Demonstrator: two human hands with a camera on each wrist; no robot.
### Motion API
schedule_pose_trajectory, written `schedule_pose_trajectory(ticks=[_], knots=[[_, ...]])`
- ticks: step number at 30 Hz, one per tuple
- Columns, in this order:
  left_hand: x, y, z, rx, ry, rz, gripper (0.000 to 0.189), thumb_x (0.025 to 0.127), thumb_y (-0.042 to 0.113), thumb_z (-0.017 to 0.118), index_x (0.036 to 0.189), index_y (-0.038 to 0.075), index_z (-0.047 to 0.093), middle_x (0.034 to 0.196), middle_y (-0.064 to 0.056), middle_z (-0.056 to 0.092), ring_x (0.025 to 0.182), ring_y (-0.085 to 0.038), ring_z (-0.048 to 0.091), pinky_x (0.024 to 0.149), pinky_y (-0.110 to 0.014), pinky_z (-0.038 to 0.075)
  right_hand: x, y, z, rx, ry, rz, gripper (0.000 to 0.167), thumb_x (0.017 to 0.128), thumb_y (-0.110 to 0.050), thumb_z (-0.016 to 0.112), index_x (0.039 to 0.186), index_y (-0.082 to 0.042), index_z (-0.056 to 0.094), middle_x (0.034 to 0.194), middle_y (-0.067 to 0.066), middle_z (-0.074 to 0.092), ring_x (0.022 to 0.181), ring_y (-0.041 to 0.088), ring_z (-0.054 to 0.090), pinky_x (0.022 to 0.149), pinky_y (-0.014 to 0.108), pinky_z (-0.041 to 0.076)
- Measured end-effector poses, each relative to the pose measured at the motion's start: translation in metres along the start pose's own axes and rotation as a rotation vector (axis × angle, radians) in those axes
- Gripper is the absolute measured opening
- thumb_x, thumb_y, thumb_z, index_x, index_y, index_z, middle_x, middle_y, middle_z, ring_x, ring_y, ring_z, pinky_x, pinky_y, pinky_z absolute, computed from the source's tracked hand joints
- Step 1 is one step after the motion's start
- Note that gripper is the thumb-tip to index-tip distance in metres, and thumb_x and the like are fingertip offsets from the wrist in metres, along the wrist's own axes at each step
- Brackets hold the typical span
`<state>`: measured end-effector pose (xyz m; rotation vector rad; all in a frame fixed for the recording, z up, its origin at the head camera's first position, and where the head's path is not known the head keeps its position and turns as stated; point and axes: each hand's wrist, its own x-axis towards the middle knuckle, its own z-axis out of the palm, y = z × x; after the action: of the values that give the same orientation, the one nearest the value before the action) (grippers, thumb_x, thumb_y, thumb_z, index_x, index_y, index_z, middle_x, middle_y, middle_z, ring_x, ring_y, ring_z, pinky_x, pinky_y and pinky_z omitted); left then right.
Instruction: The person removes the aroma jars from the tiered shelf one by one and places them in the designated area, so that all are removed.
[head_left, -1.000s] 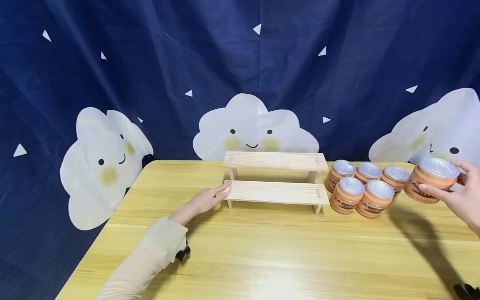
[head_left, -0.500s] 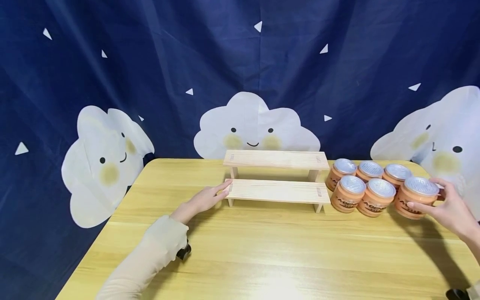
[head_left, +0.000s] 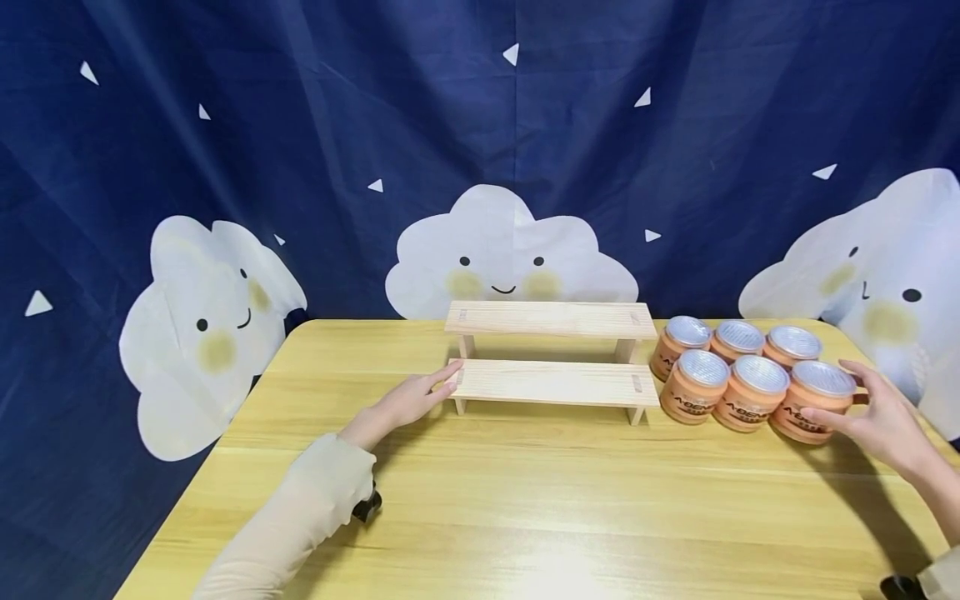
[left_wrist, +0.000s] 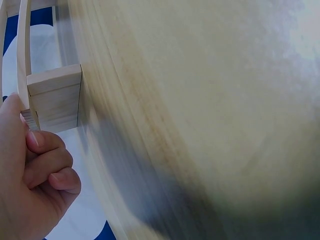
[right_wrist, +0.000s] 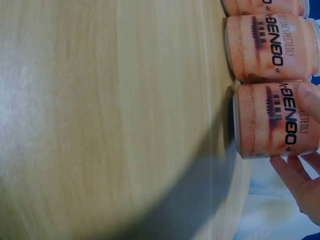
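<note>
On the right of the table, my right hand (head_left: 888, 425) holds an orange jar (head_left: 801, 417) with a silvery, ridged lid, thumb on its front and fingers around its right side. This jar stands at the right end of the front row, right beside another jar (head_left: 750, 408). The right wrist view shows the held jar (right_wrist: 262, 122) upright, its base at the tabletop. My left hand (head_left: 405, 400) pinches the left end of the lower board of a two-step wooden stand (head_left: 555, 383). In the left wrist view, finger and thumb meet at the board end (left_wrist: 23, 60).
Behind the front row stand more orange jars (head_left: 793, 340), close to the stand's right end. The wooden table (head_left: 525, 500) reaches back to a dark blue curtain (head_left: 337, 125) with white clouds. A black wrist device (head_left: 366, 506) sits below the left sleeve.
My right hand has brought the jar down and leftward, from the air over the table to the right end of the front row. The left hand has stayed on the stand.
</note>
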<state>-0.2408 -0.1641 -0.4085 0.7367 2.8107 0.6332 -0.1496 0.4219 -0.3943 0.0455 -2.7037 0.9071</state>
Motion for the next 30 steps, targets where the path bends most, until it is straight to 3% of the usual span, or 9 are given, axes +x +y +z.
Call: schedule_pose_trajectory(ticks=[6,12,18,24,30], knots=[[-0.0003,0.0001,-0.0003,0.008,-0.009,-0.022,0.052,0.098,0.043,0.033,0.146,0.028,0.021,0.139,-0.012,0.041,0.117,-0.035,0.047,0.099,-0.046,0.034,-0.0019,0.0019,0.0041,0.011,0.006,-0.013,0.086,0.072,-0.011,0.077,0.130,0.023,0.023,0.116,0.042,0.037,0.083,-0.014,0.029,0.059,0.010,0.028],[-0.0010,-0.0011,-0.0001,0.000,-0.005,-0.018,0.052,0.098,0.042,0.034,0.146,0.027,0.022,0.138,-0.013,0.041,0.118,-0.035,0.047,0.099,-0.046,0.034,-0.0004,0.0007,0.0070,0.039,0.018,-0.038,0.083,0.071,-0.007,0.076,0.126,0.026,0.024,0.109,0.041,0.038,0.080,-0.021,0.023,0.060,0.011,0.029],[-0.0001,-0.0009,0.0005,-0.004,-0.004,-0.013,0.052,0.098,0.042,0.034,0.146,0.027,0.022,0.138,-0.013,0.042,0.116,-0.034,0.049,0.098,-0.046,0.035,0.0032,-0.0001,0.0063,0.068,0.021,-0.082,0.072,0.069,-0.001,0.076,0.119,0.025,0.032,0.094,0.029,0.046,0.074,-0.018,0.033,0.059,0.009,0.033],[0.0019,0.0008,0.0013,0.012,-0.001,-0.004,0.052,0.098,0.042,0.034,0.146,0.025,0.022,0.126,-0.017,0.053,0.095,-0.028,0.059,0.095,-0.045,0.038,0.0008,0.0015,0.0062,0.053,-0.022,-0.048,0.082,0.073,-0.005,0.075,0.126,0.027,0.020,0.102,0.039,0.040,0.075,-0.021,0.029,0.058,0.010,0.033],[-0.0010,0.0028,0.0001,0.038,-0.010,-0.039,0.051,0.098,0.045,0.032,0.146,0.028,0.023,0.131,-0.012,0.051,0.108,-0.033,0.054,0.093,-0.046,0.038,-0.0006,0.0011,0.0081,0.041,-0.006,-0.079,0.081,0.071,-0.005,0.076,0.124,0.027,0.024,0.102,0.043,0.042,0.077,-0.022,0.028,0.059,0.009,0.031]])
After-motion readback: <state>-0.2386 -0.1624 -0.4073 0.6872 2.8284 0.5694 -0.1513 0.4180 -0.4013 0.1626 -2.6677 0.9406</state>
